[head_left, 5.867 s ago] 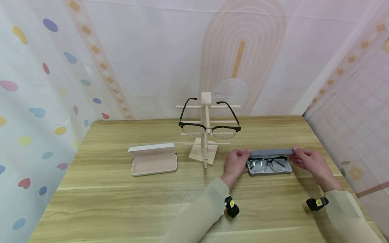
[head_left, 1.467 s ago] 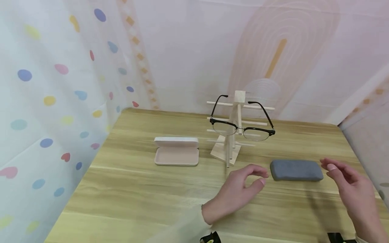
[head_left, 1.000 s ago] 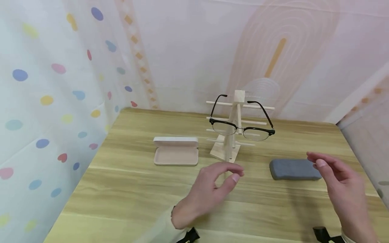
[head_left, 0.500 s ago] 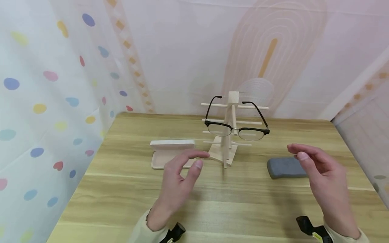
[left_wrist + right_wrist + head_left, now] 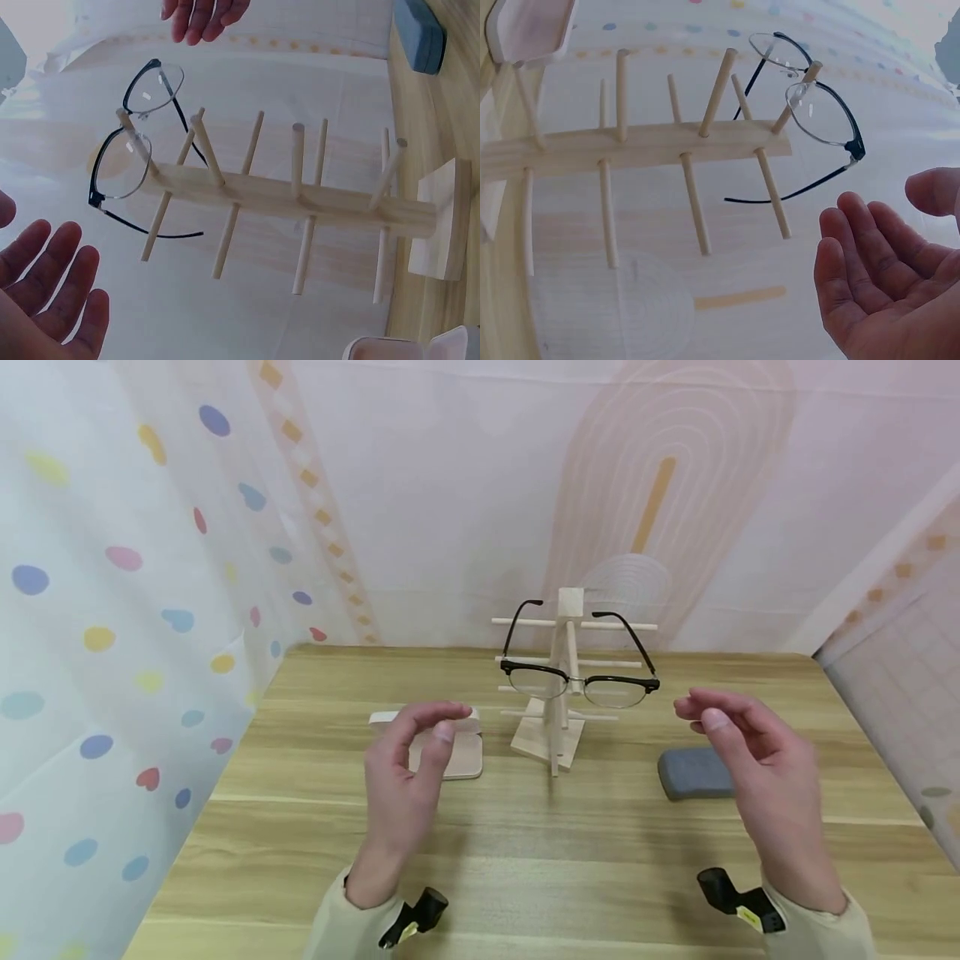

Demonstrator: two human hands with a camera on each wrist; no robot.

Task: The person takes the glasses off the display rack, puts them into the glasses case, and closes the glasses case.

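The left hand (image 5: pixel 405 785) and right hand (image 5: pixel 772 772) hover apart, both empty. Mid-frame, the glasses (image 5: pixel 576 680) sit on the stand (image 5: pixel 572 643). The grey case (image 5: pixel 693 773), right of centre, is closed, seemingly done; the pale case (image 5: pixel 467 760), left of centre, lies open, seemingly unfinished.

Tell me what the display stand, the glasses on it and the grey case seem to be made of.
Display stand: wood, apparently unpainted and matte; its pale tan colour and faint grain suggest it.
Glasses: smooth black above, likely plastic; thin and silvery below, likely metal; clear, reflecting lenses, glass or plastic.
Grey case: matte, without glare, perhaps fabric or imitation leather.
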